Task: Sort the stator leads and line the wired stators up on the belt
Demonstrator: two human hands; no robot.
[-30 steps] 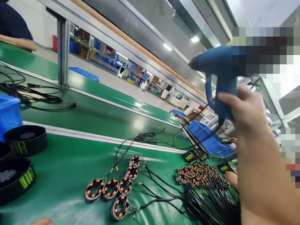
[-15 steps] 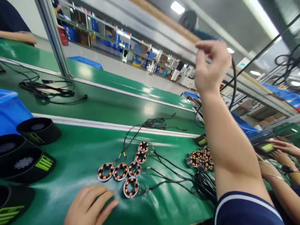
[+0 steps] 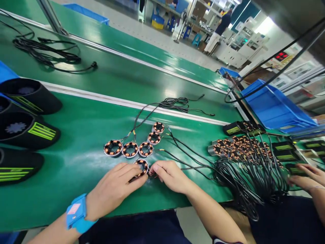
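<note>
My left hand (image 3: pixel 116 186), with a blue wrist strap (image 3: pixel 77 213), curls its fingers and thumb around the nearest motor stator (image 3: pixel 142 164), a ring with copper windings. Beside it my right hand (image 3: pixel 169 174) pinches the thin wire ends on the stator's right side; its fingertips partly hide them. Just beyond lie several more stators, including one at the far left of the group (image 3: pixel 113 148) and one at the back (image 3: pixel 158 127). Black cables (image 3: pixel 190 157) run from some of them to the right.
Black motor housings (image 3: pixel 42 130) with green stripes stand at the left. On the right are a packed group of stators (image 3: pixel 236 149) and a cable bundle (image 3: pixel 236 183). A co-worker's hand (image 3: pixel 308 176) is at far right. A blue bin (image 3: pixel 276 106) lies behind.
My right hand has come down from the overhead rail to the nearest stator's wires. My left hand has moved right and taken hold of that stator. The view has tilted downward.
</note>
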